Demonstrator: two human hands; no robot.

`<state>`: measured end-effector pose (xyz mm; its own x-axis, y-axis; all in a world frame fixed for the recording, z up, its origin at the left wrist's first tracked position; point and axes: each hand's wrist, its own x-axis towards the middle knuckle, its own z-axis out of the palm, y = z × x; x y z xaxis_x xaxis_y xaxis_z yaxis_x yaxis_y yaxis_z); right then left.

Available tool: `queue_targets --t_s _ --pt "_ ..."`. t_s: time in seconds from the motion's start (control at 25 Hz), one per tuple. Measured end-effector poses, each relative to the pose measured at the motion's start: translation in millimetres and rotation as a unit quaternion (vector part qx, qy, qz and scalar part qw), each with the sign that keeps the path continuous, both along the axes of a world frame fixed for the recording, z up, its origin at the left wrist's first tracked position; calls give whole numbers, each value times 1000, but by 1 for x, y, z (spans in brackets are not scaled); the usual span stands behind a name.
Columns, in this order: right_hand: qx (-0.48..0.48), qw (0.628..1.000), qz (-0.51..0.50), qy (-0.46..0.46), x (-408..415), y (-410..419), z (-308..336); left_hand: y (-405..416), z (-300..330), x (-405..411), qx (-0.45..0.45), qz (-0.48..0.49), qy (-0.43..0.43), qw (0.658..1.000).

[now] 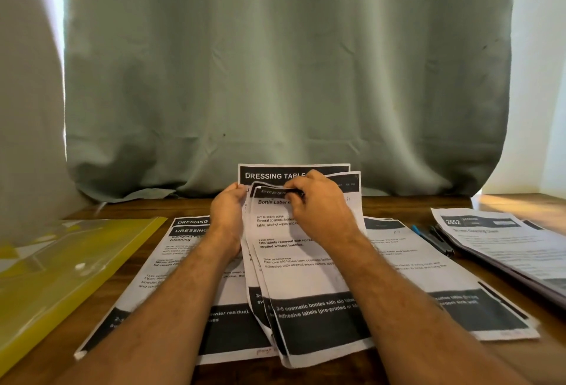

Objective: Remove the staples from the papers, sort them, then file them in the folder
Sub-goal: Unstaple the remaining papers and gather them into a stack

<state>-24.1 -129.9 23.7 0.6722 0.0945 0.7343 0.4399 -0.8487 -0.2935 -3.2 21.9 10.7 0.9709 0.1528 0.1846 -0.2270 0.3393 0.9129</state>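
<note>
- Left hand grips the left edge of a raised bundle of white printed paper sheets with black header bands, held upright at centre, bottom edges down on the sheets lying on the brown wooden worktop.
- Left fingers are wrapped behind the bundle, thumb in front; closed on the paper.
- Right hand is at the top of the bundle, fingers pinched on the curled-over top edge of the front sheet headed "Bottle Label".
- Can't tell if they are picking at a staple or peeling a sheet; no staple visible, no staple remover visible.
- Bundle fans out at the bottom, so some sheets look loose already. That's a judgement only.
- Flat pile of similar printed sheets lies left of centre under the left forearm; another flat pile right of centre. Looks like sorting piles have been started.
- Yellow translucent plastic folder lies at near left on the worktop, flap looks shut, well apart from the held bundle. Whether it holds papers, can't tell.
- Far right: separate stack of printed pages marked "2652", with blue and dark pens just beside it on the left.
- Progress guess: mid-task. Unstapling/sorting in hand, held bundle not yet dealt out, right stack apparently untouched, filing not yet done.
</note>
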Motion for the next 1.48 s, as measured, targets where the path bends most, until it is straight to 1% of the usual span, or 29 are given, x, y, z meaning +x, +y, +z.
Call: queue_targets --t_s 0.16,0.32,0.4,0.52,0.6,0.64,0.76,0.84,0.92,0.96,1.0,1.04,1.08,1.12,1.16,1.2,1.24,1.28,1.32,1.36,1.4,1.48 --pt "46 998 -18 -49 4 1 1 -6 -3 -2 60 5 -40 997" --pt "52 997 -21 -46 6 2 0 -7 -3 -5 91 -15 -97 991" --pt "43 998 -23 -43 5 3 0 -8 -5 -5 164 2 -128 978" --pt "39 999 -9 -30 5 5 1 -14 -9 -9 303 49 -146 940" --pt "40 999 5 -24 5 6 0 -16 -8 -12 362 81 -163 914" --pt "44 999 10 -27 4 5 0 -15 -8 -13 368 93 -173 909" --pt "56 997 26 -45 3 4 0 -13 -5 -15 305 69 -189 931" --pt "59 997 33 -25 3 2 1 -11 -6 -13 284 54 -189 939" --pt "51 998 24 3 2 1 1 -5 -4 -16 298 84 -202 929" --pt "43 999 16 12 2 1 1 -1 -2 -16 308 119 -200 922" --pt "36 999 12 18 1 0 1 4 0 -16 307 148 -183 922" --pt "29 999 10 23 0 -1 0 10 3 -17 325 177 -151 917" --pt "24 999 14 29 -1 -2 -1 17 3 -16 361 201 -116 903" --pt "18 999 22 43 -2 -2 -1 25 3 -14 414 214 -63 882" --pt "6 997 33 71 -3 -2 -2 36 1 -8 474 213 -6 854" --pt "-13 993 47 112 -4 -1 -3 45 -2 -4 529 189 70 824" --pt "-38 985 60 157 -5 2 -4 54 -7 5 580 157 153 784" --pt "-64 976 69 196 -5 4 -5 63 -13 17 610 134 229 747" --pt "-85 968 73 224 -5 7 -7 78 -28 47 625 125 272 721" --pt "-97 963 75 239 -4 8 -7 86 -37 68 632 122 294 706" --pt "-102 960 78 249 -3 8 -8 85 -37 70 640 119 311 692" --pt "-97 956 87 263 -2 6 -9 73 -22 33 655 126 316 674"
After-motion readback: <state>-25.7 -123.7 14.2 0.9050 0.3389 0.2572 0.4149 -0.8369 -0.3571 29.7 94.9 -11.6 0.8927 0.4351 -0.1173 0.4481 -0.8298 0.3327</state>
